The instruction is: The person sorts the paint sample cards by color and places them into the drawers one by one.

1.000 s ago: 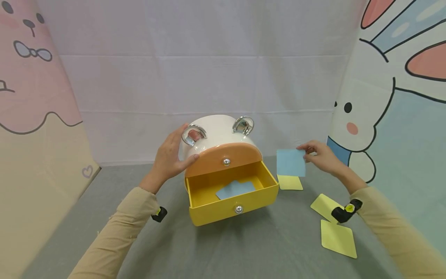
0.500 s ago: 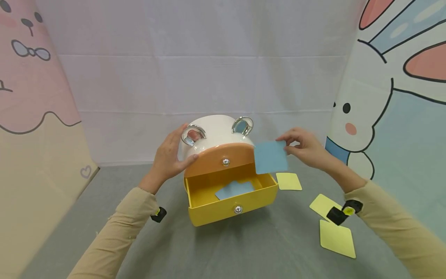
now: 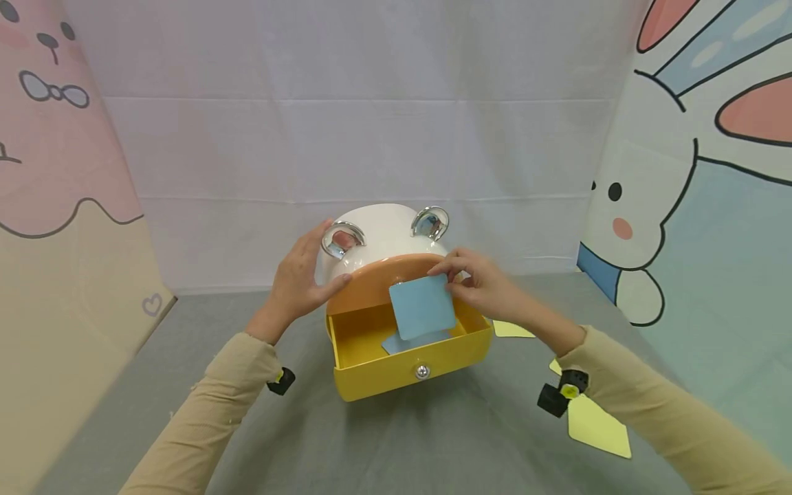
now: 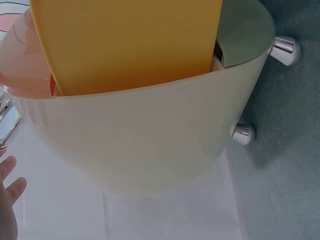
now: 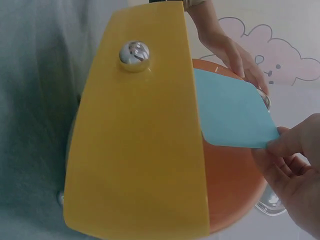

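A small white cabinet (image 3: 386, 230) with chrome ears has an orange top drawer (image 3: 365, 289), which is closed, and a yellow drawer (image 3: 377, 381) pulled out below. My left hand (image 3: 300, 278) rests on the cabinet's upper left side, thumb at the orange drawer's edge. Between thumb and fingers, my right hand (image 3: 485, 285) pinches a blue card (image 3: 423, 307) by one corner. The card hangs tilted over the yellow drawer, in front of the orange one. Beneath it, blue paper (image 3: 392, 345) lies inside the drawer, partly covered. The right wrist view shows the pinched blue card (image 5: 235, 110) behind the drawer front.
Yellow cards lie on the grey cloth to the right, one yellow card (image 3: 513, 330) beside the drawer and another yellow card (image 3: 597, 426) nearer the front, partly under the right sleeve. A white curtain (image 3: 371, 137) hangs behind the cabinet. Chrome feet (image 4: 244, 134) support the cabinet.
My right hand has carried the blue card leftward from above the yellow card at the right to over the yellow drawer. The left hand stays on the cabinet.
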The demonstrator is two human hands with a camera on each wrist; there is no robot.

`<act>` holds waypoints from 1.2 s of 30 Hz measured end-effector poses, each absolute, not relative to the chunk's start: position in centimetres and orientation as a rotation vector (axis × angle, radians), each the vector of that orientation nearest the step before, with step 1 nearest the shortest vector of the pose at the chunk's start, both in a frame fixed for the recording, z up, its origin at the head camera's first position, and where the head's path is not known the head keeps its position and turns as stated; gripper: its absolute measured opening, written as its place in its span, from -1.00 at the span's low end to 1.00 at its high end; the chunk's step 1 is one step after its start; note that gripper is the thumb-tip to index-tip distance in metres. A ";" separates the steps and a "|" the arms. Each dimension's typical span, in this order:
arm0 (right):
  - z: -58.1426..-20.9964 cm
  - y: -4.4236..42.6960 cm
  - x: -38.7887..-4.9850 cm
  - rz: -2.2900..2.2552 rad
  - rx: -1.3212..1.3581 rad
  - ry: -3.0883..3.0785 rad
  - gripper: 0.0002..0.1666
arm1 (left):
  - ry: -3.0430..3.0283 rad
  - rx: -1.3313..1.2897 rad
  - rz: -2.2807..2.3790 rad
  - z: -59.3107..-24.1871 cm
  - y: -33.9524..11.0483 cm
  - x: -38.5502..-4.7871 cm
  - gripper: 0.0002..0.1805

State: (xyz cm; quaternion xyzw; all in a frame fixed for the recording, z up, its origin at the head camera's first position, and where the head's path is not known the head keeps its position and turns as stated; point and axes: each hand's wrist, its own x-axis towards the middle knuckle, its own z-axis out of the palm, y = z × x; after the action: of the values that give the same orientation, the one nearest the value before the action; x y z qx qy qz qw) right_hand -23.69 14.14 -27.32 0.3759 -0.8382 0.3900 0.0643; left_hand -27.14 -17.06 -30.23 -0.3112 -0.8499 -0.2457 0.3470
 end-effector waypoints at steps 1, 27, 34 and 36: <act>-27.5 13.8 -23.6 1.173 1.144 -2.520 -0.67 | -2.205 -0.809 -0.638 -30.2 -17.0 -27.1 -0.05; -31.9 8.0 -21.8 1.193 1.270 -2.553 -0.68 | -2.184 -0.820 -0.651 -30.2 -17.0 -27.1 -0.04; -32.1 7.8 -21.8 1.183 1.301 -2.607 -0.69 | -2.193 -0.817 -0.655 -30.2 -17.0 -27.1 -0.05; -32.1 7.8 -21.8 1.176 1.300 -2.609 -0.69 | -2.196 -0.815 -0.656 -30.2 -17.0 -27.1 -0.05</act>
State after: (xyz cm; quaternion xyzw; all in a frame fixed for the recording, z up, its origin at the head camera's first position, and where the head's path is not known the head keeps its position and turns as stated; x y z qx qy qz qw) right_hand -21.81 7.77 -32.12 0.4135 -0.8300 0.3742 -0.0009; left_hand -27.09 -16.97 -30.22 -0.3143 -0.8466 -0.2531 0.3470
